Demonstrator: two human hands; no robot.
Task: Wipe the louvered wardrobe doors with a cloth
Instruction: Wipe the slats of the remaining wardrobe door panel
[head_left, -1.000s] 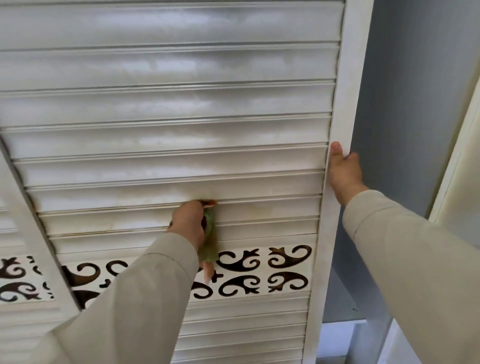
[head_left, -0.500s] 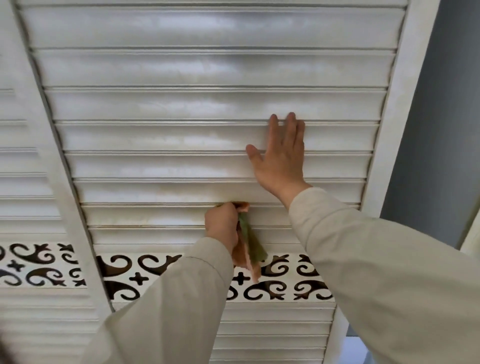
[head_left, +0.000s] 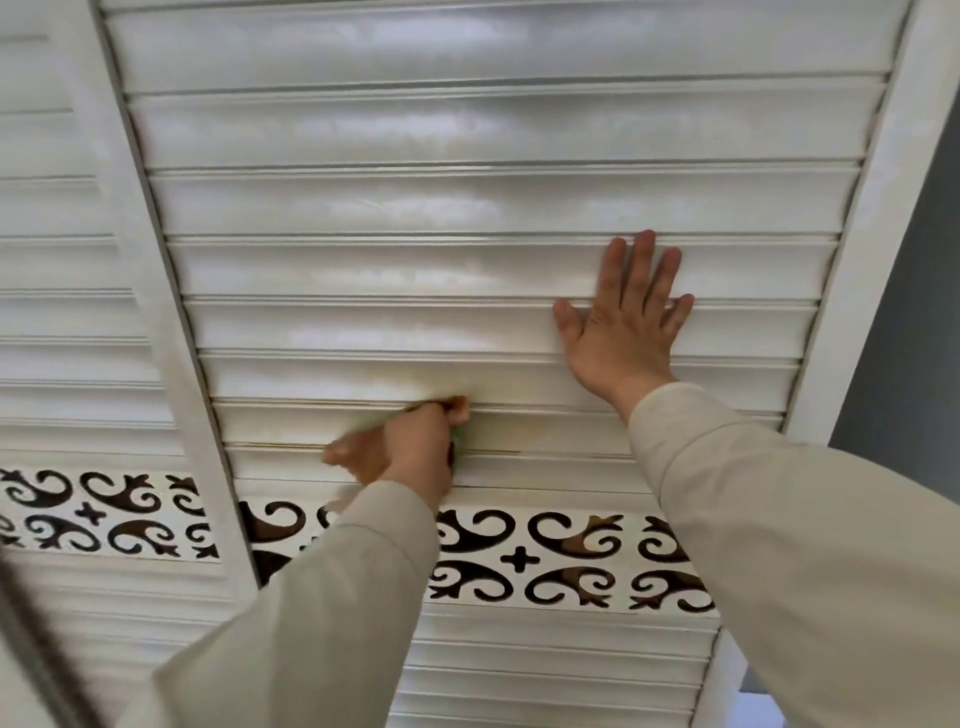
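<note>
Left hand (head_left: 410, 447) is clenching a small green-and-orange cleaning cloth (head_left: 458, 440), mostly hidden in the fist, only a sliver showing at the fist's right edge and a blurred bit by the knuckles. It is pressing the cloth into the groove between two lower slats of the white louvered wardrobe door (head_left: 467, 197), just above the white fretwork band with dark scroll cut-outs (head_left: 561, 561). Right hand (head_left: 626, 317) is lying flat with fingers spread, holding nothing, bracing the slats up and to the right of the cloth, well apart from it.

Change: a second ago the right hand was gripping the door's outer frame edge; now it is resting palm-flat on the slats, further right than half a second ago. The left hand is blurring and has slid leftward along the same slat, so the wiping stroke is probably running toward the hinge-side stile. Faint yellowish staining is showing near the cloth. A neighbouring louvered door (head_left: 67, 312) is sitting to the left, apparently not being touched.
</note>
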